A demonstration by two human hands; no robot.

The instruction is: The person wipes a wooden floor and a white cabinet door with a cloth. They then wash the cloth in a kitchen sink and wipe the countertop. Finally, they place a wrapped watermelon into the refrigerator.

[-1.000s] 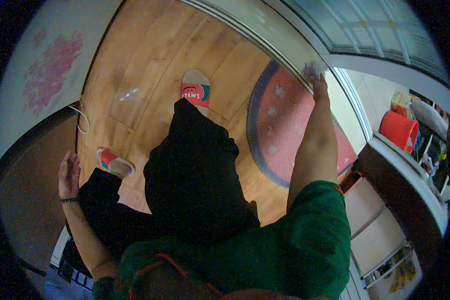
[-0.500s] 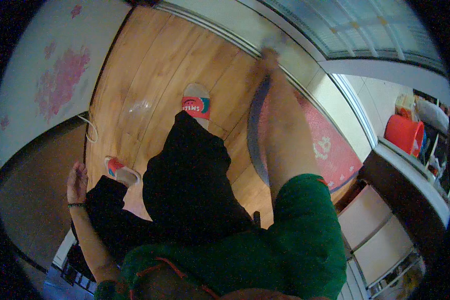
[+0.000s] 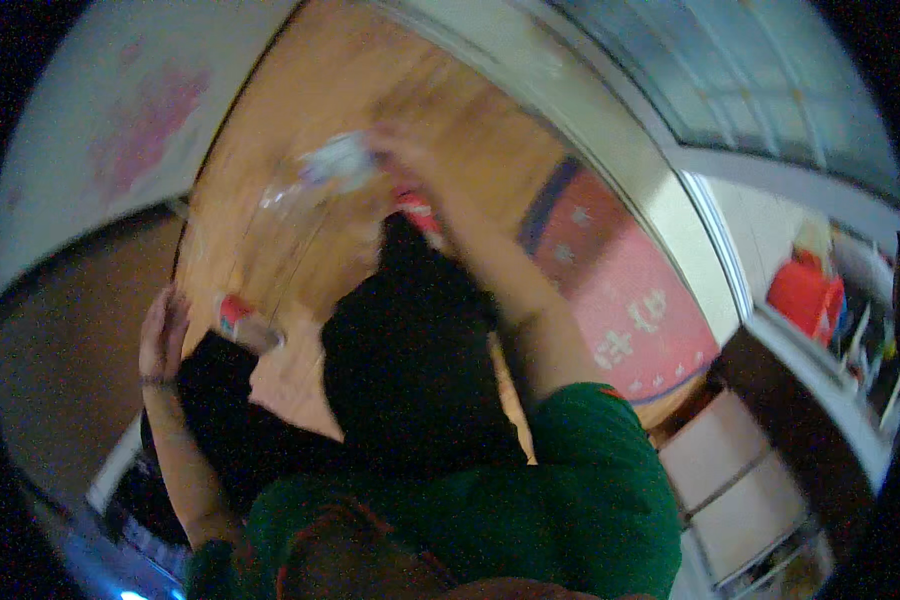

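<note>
Stretched out toward the floor, my right hand is smeared by motion. At its fingers is a pale white-and-blue cloth-like thing, too blurred to make out its exact kind, low over or against the wooden floor. My left hand holds nothing; its fingers are stretched out beside my left knee, in front of the brown panel. Below my right forearm a red-and-white slipper is on my right foot. A second slipper is on my left foot.
A pink mat with a dark blue edge lies at the right by the sliding-door track. Beyond stands a red bucket. A white flowered panel and a brown panel border the left. Pale drawers stand at the lower right.
My right hand has swept left and nearer, from the door track by the mat to the floor beside my right slipper, with the pale thing. My left hand stays by the knee.
</note>
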